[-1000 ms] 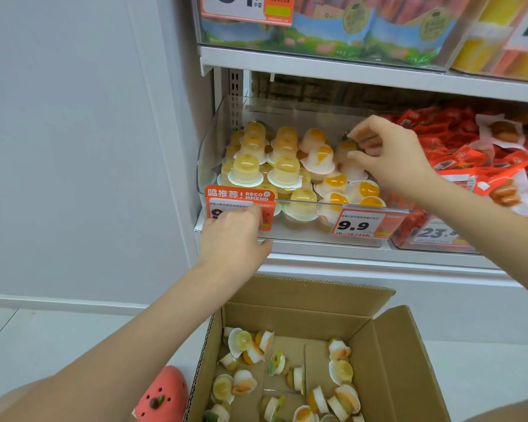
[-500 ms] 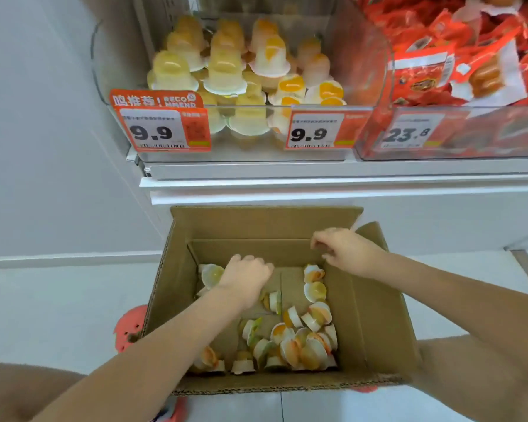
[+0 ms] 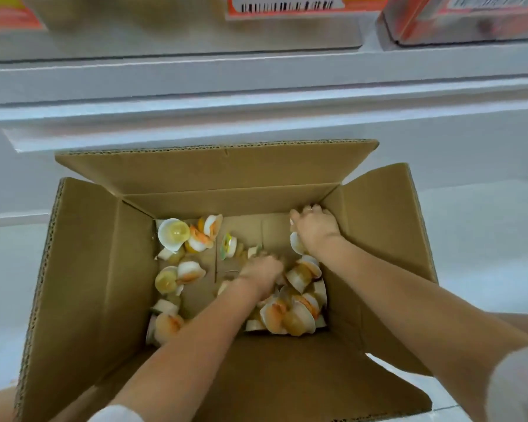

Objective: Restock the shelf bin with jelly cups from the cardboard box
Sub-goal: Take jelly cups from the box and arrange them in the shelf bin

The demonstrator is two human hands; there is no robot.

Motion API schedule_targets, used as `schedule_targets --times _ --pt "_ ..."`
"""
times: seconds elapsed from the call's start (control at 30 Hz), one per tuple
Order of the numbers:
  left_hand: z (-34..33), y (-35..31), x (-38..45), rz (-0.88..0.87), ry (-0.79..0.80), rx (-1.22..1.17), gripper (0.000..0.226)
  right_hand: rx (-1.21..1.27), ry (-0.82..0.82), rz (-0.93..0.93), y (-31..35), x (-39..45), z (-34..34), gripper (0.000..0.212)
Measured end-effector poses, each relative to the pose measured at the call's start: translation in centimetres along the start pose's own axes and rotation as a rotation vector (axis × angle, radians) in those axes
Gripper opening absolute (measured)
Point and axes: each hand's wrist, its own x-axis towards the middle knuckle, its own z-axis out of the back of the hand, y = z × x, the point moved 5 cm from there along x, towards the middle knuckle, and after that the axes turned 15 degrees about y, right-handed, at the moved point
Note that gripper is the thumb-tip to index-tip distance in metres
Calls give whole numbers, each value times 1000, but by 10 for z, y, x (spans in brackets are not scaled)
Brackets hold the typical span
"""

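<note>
The open cardboard box (image 3: 83, 269) stands on the floor below the shelf, with several jelly cups (image 3: 173, 234) scattered on its bottom. Both of my arms reach down into it. My left hand (image 3: 261, 271) is knuckles-up in the middle, its fingers buried among the cups (image 3: 290, 315) and blurred. Near the far right corner, my right hand (image 3: 316, 228) curls over a cup (image 3: 296, 243) whose white lid shows under the palm. Only the blurred lower front of the clear shelf bin (image 3: 195, 32) shows at the top edge.
A price label (image 3: 287, 7) hangs on the bin's front. A second bin with red packets (image 3: 457, 25) sits at the top right. The white shelf ledge (image 3: 256, 86) runs just beyond the box's raised back flap (image 3: 214, 166). White floor lies on both sides of the box.
Both hands left the shelf bin and dropped into the box. My view tilted down, so the bin is almost out of sight. The hands now sit lower among the cups.
</note>
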Motion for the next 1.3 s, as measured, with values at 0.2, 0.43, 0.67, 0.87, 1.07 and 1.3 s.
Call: schedule_targets --times 0.2,0.43,0.67,0.87,1.07,1.3 --pt "-3 -3 16 -25 -80 -135 46 247 -61 -40 7 18 -12 52" --pt "6 13 -11 -19 -139 -199 44 443 12 -67 8 -4 3 60" --pt "62 43 -115 10 -354 -454 63 1054 63 92 1 -100 69 18" --pt "135 48 -239 -68 -730 -695 70 1704 -64 395 -8 -192 157 11" --pt "182 28 -331 -302 -970 -874 60 1798 -324 799 -19 -289 224 37" --pt "180 28 -361 -312 -1228 -900 64 1668 -392 863 -4 -310 241 43"
